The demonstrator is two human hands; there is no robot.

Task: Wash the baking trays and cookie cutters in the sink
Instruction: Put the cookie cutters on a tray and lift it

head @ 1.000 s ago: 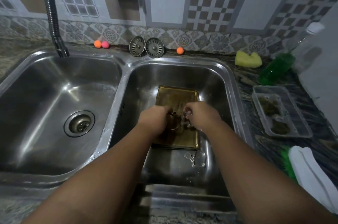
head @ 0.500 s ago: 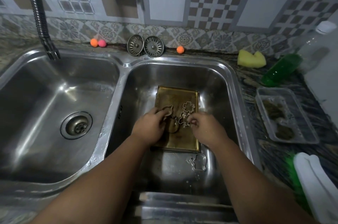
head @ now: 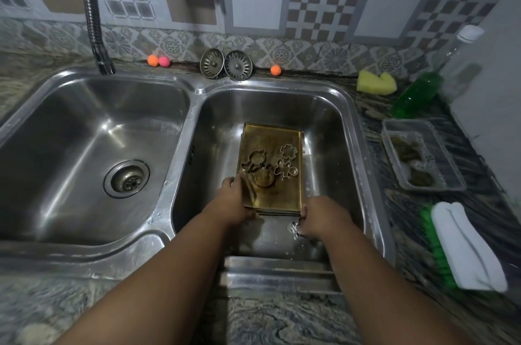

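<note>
A stack of gold baking trays lies in the right sink basin. Several metal cookie cutters rest on the top tray: a flower shape, a figure shape, a bird-like shape and a round one. My left hand grips the trays' near left corner. My right hand grips the near right corner. Another cutter lies on the basin floor, partly hidden under my right hand.
The left basin has a drain and a hose faucet above. Two strainers lean on the back wall. A yellow sponge, green soap bottle, plastic container, green brush and white cloth sit at the right.
Both hands have let go of the cookie cutters and pulled back to the trays' near corners. The cutters now lie uncovered on the top tray.
</note>
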